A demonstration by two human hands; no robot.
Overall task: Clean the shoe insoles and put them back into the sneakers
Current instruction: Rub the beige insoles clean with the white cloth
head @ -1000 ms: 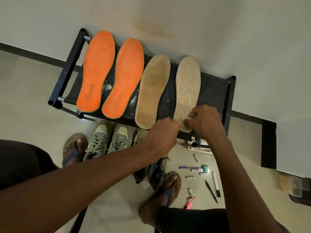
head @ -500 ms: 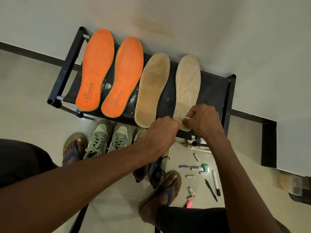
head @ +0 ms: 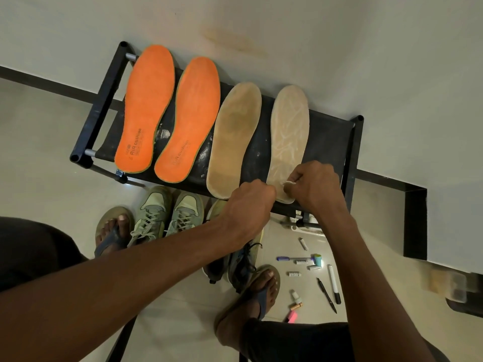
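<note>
Four insoles lie flat side by side: two orange insoles (head: 167,111) left, a tan insole (head: 234,138), then a pale streaked insole (head: 288,131); green sneakers (head: 167,218) stand on the floor nearer.

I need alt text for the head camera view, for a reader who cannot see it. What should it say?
Both hands, the left hand and the right hand, work at the heel end of a pale insole on a black rack; the right pinches something small and white. A tan insole and two orange insoles lie beside it, with green sneakers on the floor below.
</note>
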